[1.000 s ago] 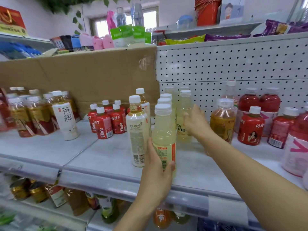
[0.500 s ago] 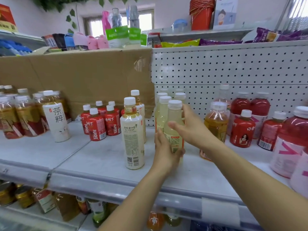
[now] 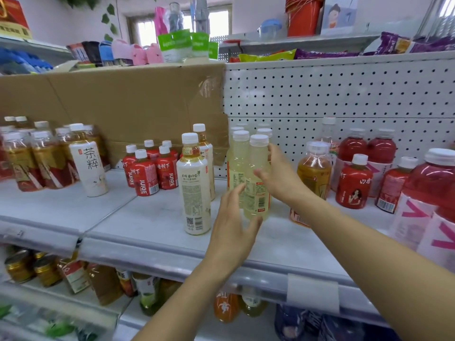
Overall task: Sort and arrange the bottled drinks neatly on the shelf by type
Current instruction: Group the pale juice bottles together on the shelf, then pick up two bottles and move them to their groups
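While a pale yellow bottle [image 3: 257, 156] is held upright at the front of the matching pale bottles [image 3: 237, 153], the step in hand is judged to be the closing-up of that row on the middle stretch of the shelf [image 3: 147, 222], against the pegboard [image 3: 344, 99]. The bottle is gripped by the right hand [image 3: 280, 180], with the thumb laid across its front and the fingers curled round behind its shoulder. The left hand [image 3: 231, 225] is held spread and relaxed at the bottle's lower left side, its fingertips overlapping the label and its thumb just under the base. Whether those fingertips actually touch cannot be told, nor whether the base rests fully on the shelf. A cream-labelled bottle [image 3: 194, 190] of another type stands just to the left, and an amber bottle [image 3: 314, 168] just to the right, partly hidden by the right forearm. For the next move, the pale bottle would need to be set squarely in line with its fellows and let go without being tipped. Care is called for on the right side, where the amber bottle could be knocked by the forearm as it is drawn back. After that, the cream-labelled bottle is likely to need grouping with its own kind.
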`<act>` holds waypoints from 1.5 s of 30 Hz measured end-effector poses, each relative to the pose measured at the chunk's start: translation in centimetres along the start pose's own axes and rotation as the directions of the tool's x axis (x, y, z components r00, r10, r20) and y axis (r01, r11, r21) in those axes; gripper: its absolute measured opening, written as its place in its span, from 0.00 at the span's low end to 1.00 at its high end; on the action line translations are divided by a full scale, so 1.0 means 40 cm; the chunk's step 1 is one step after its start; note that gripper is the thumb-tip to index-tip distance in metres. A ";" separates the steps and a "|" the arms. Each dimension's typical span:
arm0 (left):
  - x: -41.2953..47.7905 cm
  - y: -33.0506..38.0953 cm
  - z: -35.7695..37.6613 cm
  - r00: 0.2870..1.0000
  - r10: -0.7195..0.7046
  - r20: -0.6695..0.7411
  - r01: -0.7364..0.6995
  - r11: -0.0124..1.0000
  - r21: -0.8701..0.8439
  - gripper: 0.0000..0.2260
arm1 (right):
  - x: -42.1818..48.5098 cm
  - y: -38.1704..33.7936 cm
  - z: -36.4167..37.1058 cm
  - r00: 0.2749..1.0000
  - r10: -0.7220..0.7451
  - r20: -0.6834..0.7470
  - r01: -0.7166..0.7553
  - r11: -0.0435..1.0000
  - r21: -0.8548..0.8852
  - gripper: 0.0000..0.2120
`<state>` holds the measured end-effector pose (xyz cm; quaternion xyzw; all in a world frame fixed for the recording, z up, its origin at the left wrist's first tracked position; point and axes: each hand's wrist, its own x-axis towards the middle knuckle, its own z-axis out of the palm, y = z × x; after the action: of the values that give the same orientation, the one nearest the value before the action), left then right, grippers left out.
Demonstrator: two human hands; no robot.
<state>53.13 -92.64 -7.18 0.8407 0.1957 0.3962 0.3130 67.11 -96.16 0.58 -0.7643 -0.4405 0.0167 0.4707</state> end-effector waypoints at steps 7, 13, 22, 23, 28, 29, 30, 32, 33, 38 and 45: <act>-0.087 -0.067 -0.147 0.941 0.093 -0.325 -0.104 0.995 -0.015 0.16 | -0.136 -0.001 0.085 0.938 -0.235 -0.254 0.245 0.969 0.007 0.30; 0.058 -0.154 -0.264 0.923 -0.101 -0.370 0.016 0.974 -0.227 0.12 | -0.175 -0.067 0.200 0.993 -0.112 0.024 0.103 0.965 0.243 0.40; 0.302 -0.321 -0.265 0.963 -0.211 0.166 0.253 0.921 -0.297 0.37 | -0.151 -0.093 0.310 0.995 0.036 -0.096 -0.021 0.987 0.157 0.39; 0.320 -0.331 -0.256 0.959 -0.204 0.194 0.258 0.915 -0.311 0.38 | -0.153 -0.092 0.314 0.994 0.048 -0.093 -0.034 0.988 0.150 0.39; 0.380 -0.349 -0.212 0.947 -0.138 0.290 0.240 0.905 -0.352 0.35 | -0.151 -0.111 0.354 0.995 0.092 -0.042 -0.082 0.977 0.198 0.39; 0.384 -0.354 -0.209 0.947 -0.126 0.296 0.233 0.903 -0.361 0.33 | -0.148 -0.113 0.361 0.993 0.104 -0.061 -0.090 0.975 0.204 0.38; 0.387 -0.359 -0.207 0.950 -0.108 0.293 0.215 0.906 -0.364 0.32 | -0.145 -0.113 0.366 0.990 0.113 -0.080 -0.094 0.974 0.206 0.36; 0.389 -0.368 -0.211 0.954 -0.074 0.290 0.179 0.917 -0.357 0.31 | -0.145 -0.110 0.370 0.987 0.120 -0.111 -0.096 0.975 0.201 0.34; 0.389 -0.372 -0.216 0.955 -0.065 0.290 0.171 0.918 -0.359 0.30 | -0.146 -0.107 0.371 0.984 0.123 -0.129 -0.096 0.975 0.199 0.33; 0.358 -0.391 -0.263 0.964 -0.033 0.266 0.130 0.926 -0.356 0.28 | -0.149 -0.095 0.367 0.966 0.151 -0.209 -0.105 0.971 0.217 0.28; 0.271 -0.390 -0.357 0.970 -0.049 0.237 0.146 0.899 -0.413 0.28 | -0.150 -0.115 0.379 0.952 0.144 -0.270 -0.086 0.973 0.216 0.27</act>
<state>47.20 -69.74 -4.93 0.7795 0.1103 0.3175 0.5286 53.75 -88.84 -6.82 -0.7315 -0.3189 -0.0209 0.6023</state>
